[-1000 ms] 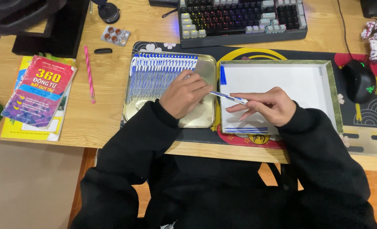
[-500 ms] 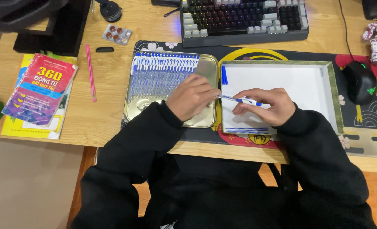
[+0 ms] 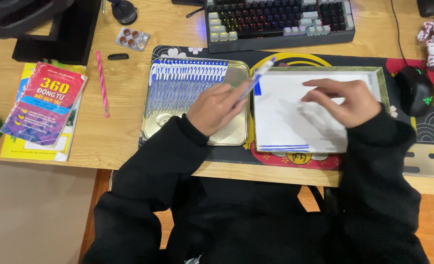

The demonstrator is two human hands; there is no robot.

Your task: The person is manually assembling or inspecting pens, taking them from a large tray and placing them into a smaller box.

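**Pen passed across to the left hand above the two tins**

A wooden desk [image 3: 129,132] is seen from above, with a dark patterned mat [image 3: 422,146] spread over its middle. At the far edge a backlit keyboard [image 3: 280,22] is set; a black mouse [image 3: 415,90] is placed at the right, and a stack of books [image 3: 43,110] lies at the left beside a pink pencil [image 3: 102,83] and a blister pack of tablets [image 3: 133,38].

On the mat two shallow metal tins are laid side by side. The left tin [image 3: 234,134] is lined along its far part with a neat row of blue-and-white pens [image 3: 185,80]. The right tin [image 3: 382,80] is fitted with a white sheet [image 3: 285,117], on which short blue strokes are marked at the near and left edges.

Half a second ago the pen [image 3: 257,78] was held in the right hand over the sheet; it is now pinched in the fingers of the left hand [image 3: 217,107] and pointed away over the gap between the tins, tip raised off the paper. The testing stroke is judged finished and this pen is probably bound for the row.

The right hand [image 3: 346,100] has been left empty, its fingers loosely spread and hovering over the sheet's far right corner.
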